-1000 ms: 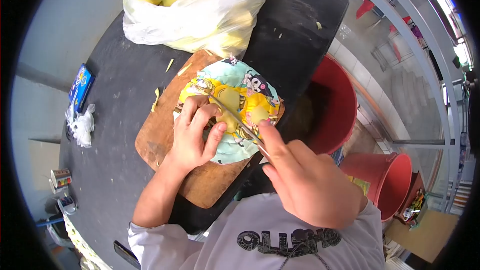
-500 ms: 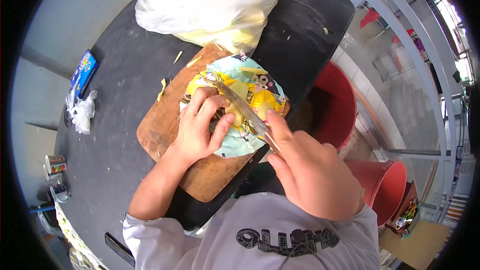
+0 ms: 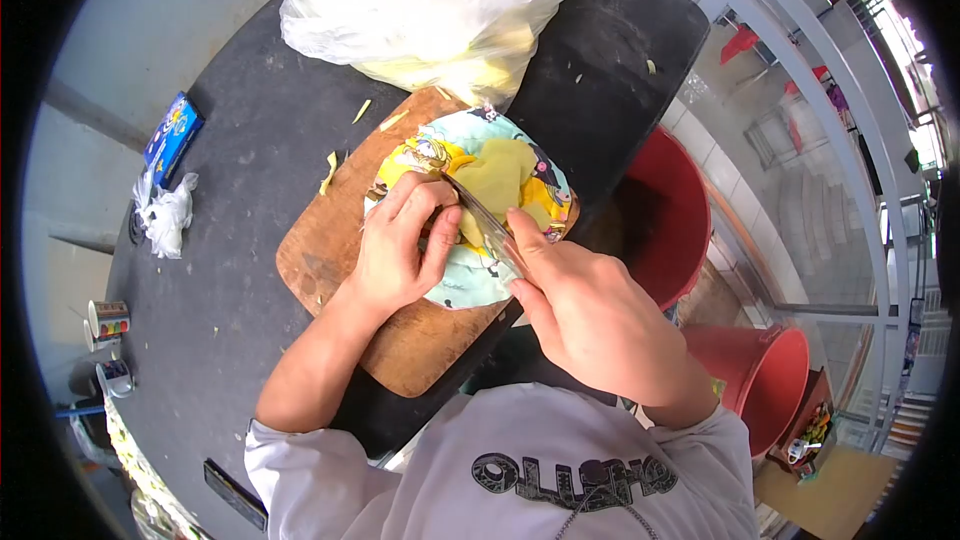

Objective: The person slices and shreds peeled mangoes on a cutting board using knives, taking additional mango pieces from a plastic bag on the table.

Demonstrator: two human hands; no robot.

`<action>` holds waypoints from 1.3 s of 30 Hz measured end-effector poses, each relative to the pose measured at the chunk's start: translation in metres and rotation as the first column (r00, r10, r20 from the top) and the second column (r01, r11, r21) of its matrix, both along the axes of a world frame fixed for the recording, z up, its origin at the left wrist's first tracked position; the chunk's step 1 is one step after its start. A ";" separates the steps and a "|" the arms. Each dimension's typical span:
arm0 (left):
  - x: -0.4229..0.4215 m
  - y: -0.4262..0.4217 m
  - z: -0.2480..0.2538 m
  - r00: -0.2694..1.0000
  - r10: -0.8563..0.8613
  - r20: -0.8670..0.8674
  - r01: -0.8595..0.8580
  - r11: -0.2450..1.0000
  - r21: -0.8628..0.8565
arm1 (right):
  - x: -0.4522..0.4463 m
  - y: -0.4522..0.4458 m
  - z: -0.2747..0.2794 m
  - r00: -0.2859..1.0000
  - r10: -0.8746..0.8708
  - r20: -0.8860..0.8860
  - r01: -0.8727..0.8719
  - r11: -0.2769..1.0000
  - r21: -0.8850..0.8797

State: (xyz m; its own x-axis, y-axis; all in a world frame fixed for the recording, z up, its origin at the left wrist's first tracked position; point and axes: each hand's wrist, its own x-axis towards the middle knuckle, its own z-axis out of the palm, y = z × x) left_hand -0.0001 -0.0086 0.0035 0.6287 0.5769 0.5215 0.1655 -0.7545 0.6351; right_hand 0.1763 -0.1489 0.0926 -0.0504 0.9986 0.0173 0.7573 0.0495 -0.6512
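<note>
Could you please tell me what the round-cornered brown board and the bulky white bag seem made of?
The round-cornered brown board looks like matte wood, with mottled, worn-looking patches. The bulky white bag is probably thin, glossy plastic: its crinkled sides are translucent.

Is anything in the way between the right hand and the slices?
Nothing visible blocks the right hand; the knife it holds is at the slices. The left hand has its fingertips close beside the blade, though.
</note>
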 end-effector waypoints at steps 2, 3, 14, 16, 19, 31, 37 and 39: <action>0.001 0.001 0.000 1.000 0.007 0.004 -0.007 1.000 -0.006 | 0.002 -0.002 0.008 1.000 -0.018 -0.009 0.018 1.000 0.009; 0.001 0.001 0.000 1.000 0.011 0.003 -0.011 1.000 -0.019 | 0.003 -0.003 0.010 0.999 -0.038 -0.023 0.038 0.999 0.010; 0.006 0.000 0.003 0.999 0.034 -0.036 -0.035 0.999 -0.038 | 0.056 0.003 -0.001 0.912 -0.409 0.021 0.376 0.856 0.355; 0.008 0.001 0.006 0.998 0.047 -0.044 -0.045 0.998 0.039 | 0.067 0.003 -0.016 0.901 -0.431 0.048 0.379 0.836 0.396; 0.010 -0.001 0.006 0.997 0.074 -0.035 -0.070 0.992 0.109 | 0.075 0.007 -0.031 0.891 -0.455 0.011 0.410 0.813 0.414; 0.065 -0.009 0.036 0.886 0.146 -0.440 0.039 0.922 0.384 | 0.082 -0.006 -0.058 0.917 -0.387 -0.097 0.388 0.811 0.438; 0.065 0.007 0.015 0.886 0.005 -0.464 0.111 0.969 0.221 | 0.090 -0.035 -0.063 0.898 -0.408 -0.163 0.437 0.792 0.426; 0.067 0.001 0.022 0.884 0.027 -0.466 0.085 0.972 0.218 | 0.091 -0.038 -0.066 0.895 -0.403 -0.191 0.445 0.787 0.426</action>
State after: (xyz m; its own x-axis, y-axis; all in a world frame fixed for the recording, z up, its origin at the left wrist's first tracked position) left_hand 0.0669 -0.0072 0.0260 0.8444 0.4567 0.2799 0.3735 -0.8766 0.3034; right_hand 0.2676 -0.1874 0.0270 0.3992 0.7985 0.4506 0.7138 0.0379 -0.6993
